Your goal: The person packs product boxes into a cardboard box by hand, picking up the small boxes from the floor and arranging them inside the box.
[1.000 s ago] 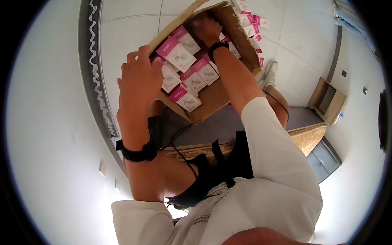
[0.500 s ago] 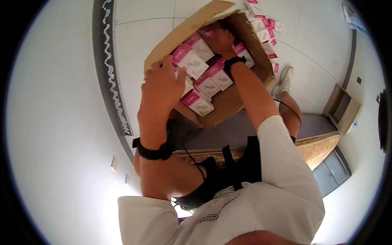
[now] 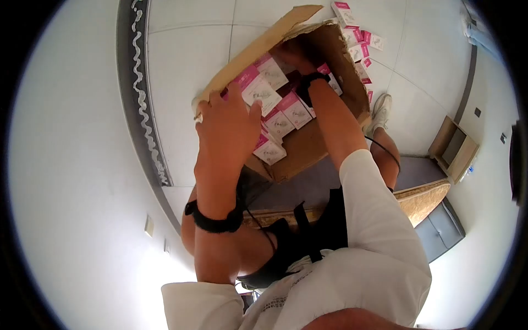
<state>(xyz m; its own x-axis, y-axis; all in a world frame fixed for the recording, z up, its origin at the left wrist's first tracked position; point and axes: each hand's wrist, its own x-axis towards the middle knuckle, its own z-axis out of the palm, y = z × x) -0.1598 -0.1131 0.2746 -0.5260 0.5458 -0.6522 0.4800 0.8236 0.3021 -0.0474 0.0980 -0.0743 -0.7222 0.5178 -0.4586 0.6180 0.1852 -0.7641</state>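
Observation:
A cardboard carton (image 3: 313,137) stands open in front of me, holding several small pink-and-white boxes (image 3: 295,109). My left hand (image 3: 228,118) is at the carton's left side, thumb and fingers apart. Its fingertips touch or nearly touch a pink-and-white box (image 3: 260,94) lying on top of the others. Deep in the far part of the carton is my right hand (image 3: 294,58), in shadow; its fingers are too dark to make out. A black band circles each wrist.
More pink-and-white boxes (image 3: 360,52) lie on the tiled floor along the carton's right side. My shoe (image 3: 381,113) is close to them. A small wooden box-like frame (image 3: 454,148) is at the right, and a wall runs along the left.
My right hand has gone deeper into the carton's dark far corner. My left hand has shifted slightly right and down, closer over the boxes. The view has moved a little.

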